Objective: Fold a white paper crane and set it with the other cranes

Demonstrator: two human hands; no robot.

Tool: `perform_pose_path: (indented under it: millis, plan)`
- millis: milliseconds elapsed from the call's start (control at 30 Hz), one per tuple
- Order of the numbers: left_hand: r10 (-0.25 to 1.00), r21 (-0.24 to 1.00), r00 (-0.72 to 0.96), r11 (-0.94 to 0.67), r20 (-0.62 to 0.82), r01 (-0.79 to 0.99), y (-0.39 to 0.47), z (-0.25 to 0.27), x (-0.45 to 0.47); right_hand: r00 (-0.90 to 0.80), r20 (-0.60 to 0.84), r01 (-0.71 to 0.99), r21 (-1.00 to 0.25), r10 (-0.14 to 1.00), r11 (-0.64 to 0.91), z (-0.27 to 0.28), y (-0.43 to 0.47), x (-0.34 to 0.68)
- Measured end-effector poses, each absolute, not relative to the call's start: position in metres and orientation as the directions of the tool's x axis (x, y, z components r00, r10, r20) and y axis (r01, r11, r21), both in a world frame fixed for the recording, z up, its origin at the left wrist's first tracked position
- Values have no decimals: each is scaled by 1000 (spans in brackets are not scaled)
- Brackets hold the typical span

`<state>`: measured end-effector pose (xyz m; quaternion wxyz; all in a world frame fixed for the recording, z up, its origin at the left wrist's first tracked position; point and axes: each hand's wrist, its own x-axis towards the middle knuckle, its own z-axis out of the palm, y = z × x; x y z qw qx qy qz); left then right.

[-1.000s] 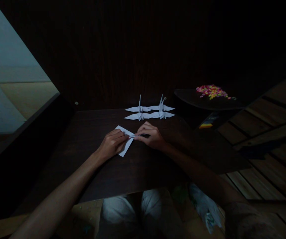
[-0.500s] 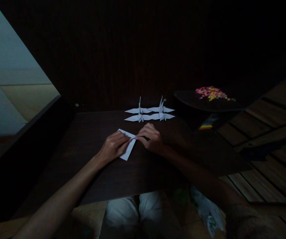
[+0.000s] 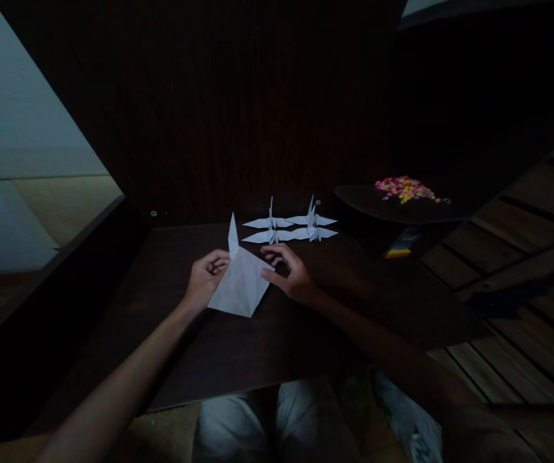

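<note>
A partly folded white sheet of origami paper (image 3: 238,283) is spread above the table, with a narrow pointed flap standing up at its far left. My left hand (image 3: 205,276) grips its left edge, the fingertips partly hidden behind the paper. At the right corner is my right hand (image 3: 292,273); its thumb touches the paper while its curled fingers stay apart from the thumb. Just beyond the hands stand several folded white paper cranes (image 3: 312,233), set close together in two rows.
The dark wooden table (image 3: 170,360) meets an upright dark panel (image 3: 238,128) at the back. A pile of small colourful pieces (image 3: 406,189) lies on a rounded shelf (image 3: 354,198) at right. A dark raised side board (image 3: 64,276) borders the left.
The folded paper has been opened out wider, and a pointed flap now sticks up. My right hand has gone from a pinch on the paper's edge to spread fingers. The view has shifted slightly.
</note>
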<state>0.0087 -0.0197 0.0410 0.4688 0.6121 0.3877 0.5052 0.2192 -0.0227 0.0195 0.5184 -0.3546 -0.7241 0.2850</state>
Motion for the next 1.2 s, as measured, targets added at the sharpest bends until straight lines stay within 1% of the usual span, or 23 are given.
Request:
perform_pose_path:
  millis: [100,267,400,467,533,633,733,800,933,1000,1100,1200]
  plan:
    - [950,985,258,-162,174,-67,-22,39,12,-262,433,157,-863,862,481,19,-25,216]
    - [958,987,250,-114,140,-114,-25,32,20,-298,313,83,-933,902,351,16,-25,213]
    - [933,971,358,51,36,-232,-25,26,24,-281,217,12,-973,935,229,15,-24,212]
    - [919,961,394,122,-14,-249,-24,21,25,-293,177,-11,-983,939,182,16,-24,211]
    - [913,960,405,150,-43,-237,-23,16,26,-305,145,-30,-989,941,143,18,-25,211]
    - [922,962,385,146,-48,-230,-22,10,26,-307,99,-53,-995,947,86,20,-25,212]
    - [937,963,350,115,-23,-244,-22,11,27,-299,77,-49,-997,951,65,19,-23,213]
    - [946,972,322,61,16,-227,-22,14,27,-291,75,-44,-997,954,65,19,-22,214]
    - [960,990,251,-105,125,-93,-24,22,27,-282,80,-40,-997,956,72,19,-22,215]
    - [963,989,225,-147,150,-32,-25,25,27,-285,84,-49,-996,955,73,18,-22,215]
    - [972,995,214,-98,94,5,-27,27,28,-261,119,-72,-992,958,104,16,-22,214]
    - [977,997,214,35,-19,-69,-28,28,29,-214,168,-58,-986,962,159,13,-20,213]
